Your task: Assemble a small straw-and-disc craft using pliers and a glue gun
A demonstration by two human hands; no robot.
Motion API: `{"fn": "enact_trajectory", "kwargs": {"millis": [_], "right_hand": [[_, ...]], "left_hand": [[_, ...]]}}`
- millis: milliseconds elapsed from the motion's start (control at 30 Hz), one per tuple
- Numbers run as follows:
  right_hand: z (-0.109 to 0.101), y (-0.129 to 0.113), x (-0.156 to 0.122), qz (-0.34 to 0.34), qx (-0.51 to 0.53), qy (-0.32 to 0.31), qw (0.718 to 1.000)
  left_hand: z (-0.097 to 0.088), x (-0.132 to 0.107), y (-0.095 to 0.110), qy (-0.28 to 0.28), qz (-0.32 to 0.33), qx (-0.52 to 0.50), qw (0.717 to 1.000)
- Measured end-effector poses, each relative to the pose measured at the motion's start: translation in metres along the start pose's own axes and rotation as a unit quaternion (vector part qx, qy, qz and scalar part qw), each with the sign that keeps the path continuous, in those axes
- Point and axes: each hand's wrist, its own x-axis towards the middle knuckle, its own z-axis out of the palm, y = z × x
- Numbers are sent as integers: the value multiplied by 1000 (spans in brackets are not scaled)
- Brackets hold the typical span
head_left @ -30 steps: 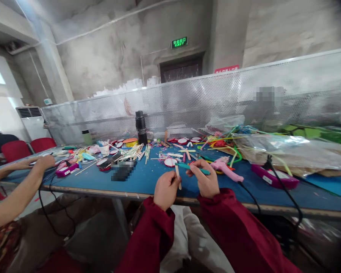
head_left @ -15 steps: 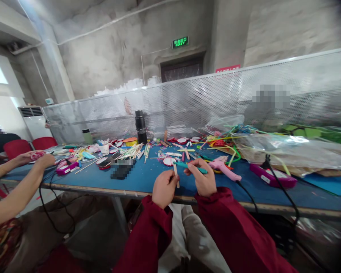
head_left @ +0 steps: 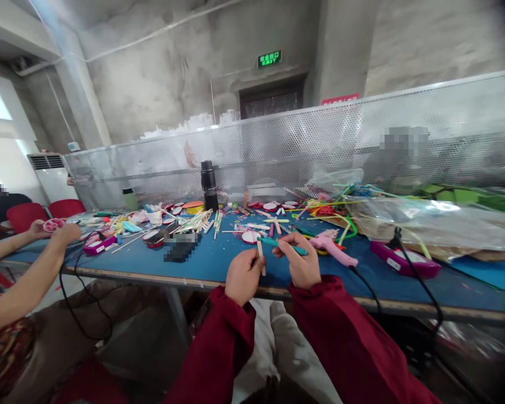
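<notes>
My left hand point(head_left: 243, 276) is closed on a plain wooden craft stick point(head_left: 261, 257) held upright over the near edge of the blue table point(head_left: 210, 264). My right hand point(head_left: 302, 265) pinches a teal craft stick point(head_left: 283, 245) that lies crosswise, its left end near the top of the wooden stick. Both hands hover just above the table, with dark red sleeves showing. A pink glue gun point(head_left: 333, 248) lies right of my right hand.
Loose craft sticks point(head_left: 197, 222), red and white discs point(head_left: 250, 237), a black flask point(head_left: 209, 186) and coloured pipe cleaners point(head_left: 336, 210) litter the table. A perforated metal screen point(head_left: 320, 146) runs along its far side. Another person's hands point(head_left: 63, 233) hold a pink disc at the left. A purple device point(head_left: 406, 261) with a black cable lies right.
My hands have risen slightly and the two sticks stay close together. The person at the left has lifted a pink disc between their hands.
</notes>
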Motion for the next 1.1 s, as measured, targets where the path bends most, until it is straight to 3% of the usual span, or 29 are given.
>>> {"fn": "enact_trajectory", "kwargs": {"millis": [1100], "right_hand": [[1,-6,-1,10,1,-1,1000]], "left_hand": [[0,-2,2,4,11,15,1000]]}}
